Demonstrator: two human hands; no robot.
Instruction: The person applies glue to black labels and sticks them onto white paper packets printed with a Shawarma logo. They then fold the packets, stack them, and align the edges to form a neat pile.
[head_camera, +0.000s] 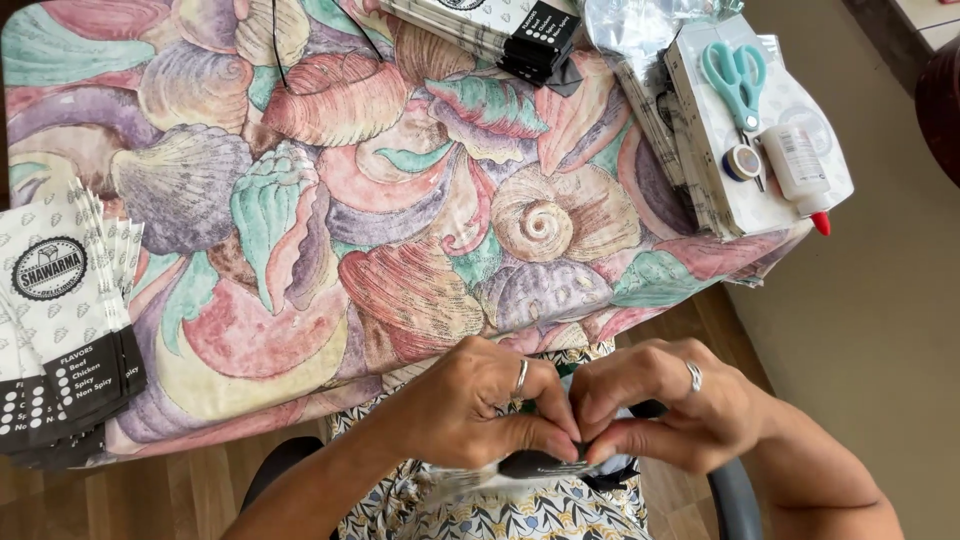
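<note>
A flat white paper sleeve (530, 468) with a black end band is pinched between the fingertips of the left hand (470, 410) and right hand (665, 405). It lies roughly level over the person's lap, just below the table edge. The fingers hide most of it.

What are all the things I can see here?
Tablecloth: one, pastel seashell print, covering the table.
Paper sleeves: a stack, white with black ends, left edge.
Second sleeve stack: one, same colours, top centre.
Scissors: one, teal handles, on the flat white pile, top right.
Tape roll: one, small, below the scissors.
Glue bottle: one, white with red tip, beside the tape.
Left hand, right hand: both ringed, pinching a black-and-white piece.
</note>
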